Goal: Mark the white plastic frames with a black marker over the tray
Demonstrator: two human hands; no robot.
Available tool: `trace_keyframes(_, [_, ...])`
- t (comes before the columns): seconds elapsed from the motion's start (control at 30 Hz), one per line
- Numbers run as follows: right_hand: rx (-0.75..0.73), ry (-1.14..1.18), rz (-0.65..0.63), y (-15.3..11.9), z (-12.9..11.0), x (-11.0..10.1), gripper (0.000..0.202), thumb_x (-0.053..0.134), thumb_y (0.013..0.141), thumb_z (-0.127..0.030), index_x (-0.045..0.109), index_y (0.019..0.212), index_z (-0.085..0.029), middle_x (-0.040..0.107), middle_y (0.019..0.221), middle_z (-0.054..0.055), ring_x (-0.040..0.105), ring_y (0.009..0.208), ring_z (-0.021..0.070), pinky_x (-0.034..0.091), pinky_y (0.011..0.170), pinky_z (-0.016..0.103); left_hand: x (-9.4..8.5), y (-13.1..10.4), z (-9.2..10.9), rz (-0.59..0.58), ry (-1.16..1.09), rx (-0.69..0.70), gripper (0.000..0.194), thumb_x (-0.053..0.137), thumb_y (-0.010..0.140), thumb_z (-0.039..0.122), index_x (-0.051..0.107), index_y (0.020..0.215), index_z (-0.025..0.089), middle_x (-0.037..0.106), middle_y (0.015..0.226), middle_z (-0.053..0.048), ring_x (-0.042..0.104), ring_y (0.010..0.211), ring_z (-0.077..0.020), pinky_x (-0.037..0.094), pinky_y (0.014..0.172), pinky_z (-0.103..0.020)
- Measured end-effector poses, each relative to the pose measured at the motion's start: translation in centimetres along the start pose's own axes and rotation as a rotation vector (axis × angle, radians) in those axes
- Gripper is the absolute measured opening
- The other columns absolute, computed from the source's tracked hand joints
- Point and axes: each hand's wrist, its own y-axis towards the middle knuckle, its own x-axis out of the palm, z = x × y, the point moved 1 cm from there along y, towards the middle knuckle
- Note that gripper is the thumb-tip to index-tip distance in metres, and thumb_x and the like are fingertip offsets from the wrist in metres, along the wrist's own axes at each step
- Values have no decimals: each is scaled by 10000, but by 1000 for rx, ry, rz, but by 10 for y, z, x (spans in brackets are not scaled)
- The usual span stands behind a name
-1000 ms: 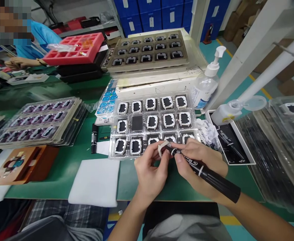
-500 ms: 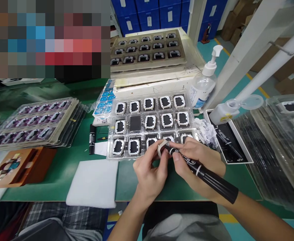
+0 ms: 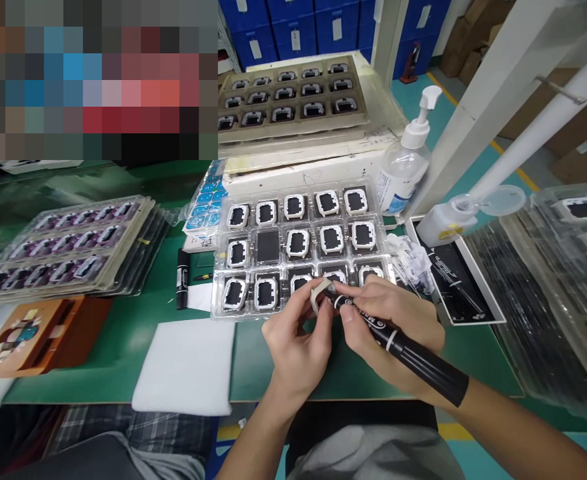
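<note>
My left hand (image 3: pixel 298 333) pinches a small pale watch-case frame (image 3: pixel 316 297) between thumb and fingers, tilted on edge. My right hand (image 3: pixel 398 327) is closed round a black marker pen (image 3: pixel 423 360), its tip end at the frame's inner side. Whether the tip touches is too small to tell. Just beyond my hands lies a clear plastic tray (image 3: pixel 217 300) holding rows of white watch-case frames (image 3: pixel 298 244) with dark centres. One pocket in the middle row shows only a dark pad (image 3: pixel 268 247). My hands partly cover the tray's front row.
A capped marker (image 3: pixel 182 279) and a white foam sheet (image 3: pixel 183 367) lie left. A pump bottle (image 3: pixel 403 167), crumpled tissue (image 3: pixel 413 263) and a white box (image 3: pixel 496 313) stand right. Stacked trays (image 3: pixel 548 287) rise at far right; more trays (image 3: pixel 138 267) and an orange box (image 3: pixel 73 333) sit left.
The whole view has shifted slightly. Both hands keep the same grip on the frame and the marker, with hardly any movement between them.
</note>
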Motion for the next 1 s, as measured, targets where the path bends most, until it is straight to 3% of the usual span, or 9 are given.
trace_keyframes(0.17, [-3,-22,-7,-1,0,-2,237,738,944,-32,696,1041,-244,841,1023,53,803,801,190,702,803,376,0,0,-1,3,-17,12,238,737,982,180,794,1213,162,803,834,-3,674,605,-83,576,614,-159])
trace_keyframes(0.33, [-2,-46,-22,0,-1,-4,221,718,953,-27,692,1002,-241,842,1013,53,804,822,185,689,801,355,-2,-1,-3,-2,-58,-40,246,754,974,184,808,1214,168,810,833,-7,686,608,-89,582,617,-160])
trace_keyframes(0.5, [14,28,-61,0,0,-7,221,716,948,-15,687,1027,-219,835,1001,58,800,819,184,684,812,368,-3,5,-1,-59,-261,-174,227,773,979,204,814,1200,171,851,932,-36,797,732,-135,661,736,-191])
trace_keyframes(0.7, [44,106,-78,1,-1,-8,251,715,933,14,670,1022,-215,843,1053,88,748,772,157,629,718,352,-5,12,6,-60,-435,-306,184,822,954,243,837,1125,176,839,886,-28,795,728,-127,673,727,-173])
trace_keyframes(1.0, [45,57,-51,1,-2,-6,245,730,927,-8,681,1035,-222,850,1055,68,745,741,154,658,765,361,-2,3,0,-44,-383,-252,240,817,962,198,830,1201,206,856,936,-30,821,757,-139,681,772,-184])
